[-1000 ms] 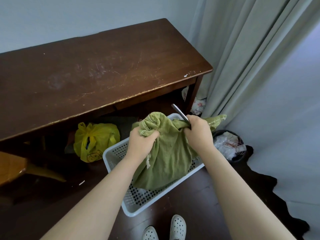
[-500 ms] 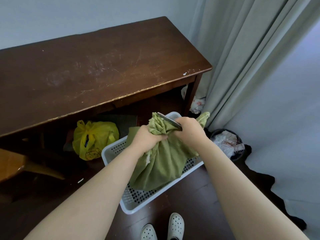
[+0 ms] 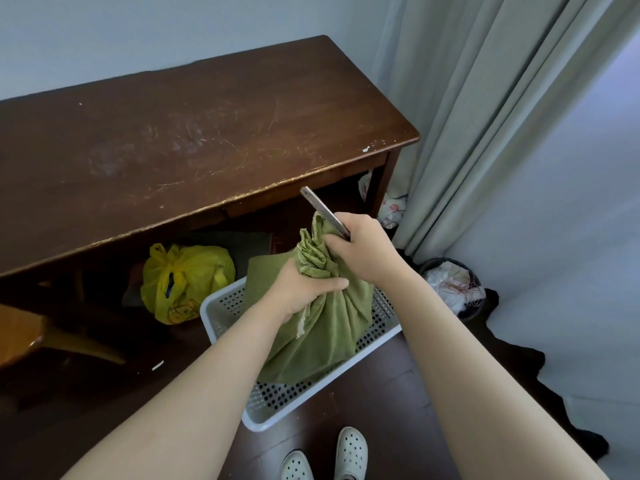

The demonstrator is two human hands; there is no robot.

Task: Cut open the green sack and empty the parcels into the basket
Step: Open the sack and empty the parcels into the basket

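Observation:
A green sack (image 3: 322, 327) stands in a white perforated basket (image 3: 377, 337) on the dark floor, its top bunched into a neck. My left hand (image 3: 304, 289) grips that neck from the left. My right hand (image 3: 363, 251) holds a metal utility knife (image 3: 323, 213) and also presses against the top of the bunched cloth; the blade sticks up and to the left above the sack. No parcels show; the sack hides its contents.
A dark wooden table (image 3: 194, 140) stands just behind the basket. Under it lies a yellow plastic bag (image 3: 183, 282). A grey curtain (image 3: 485, 109) hangs at the right, with a small bin (image 3: 453, 285) of rubbish below it. My white shoes (image 3: 325, 459) are near the basket's front.
The sack's top has been gathered tighter into a neck. My left hand slid lower on it, and the knife swung from lying across the cloth to pointing up and left.

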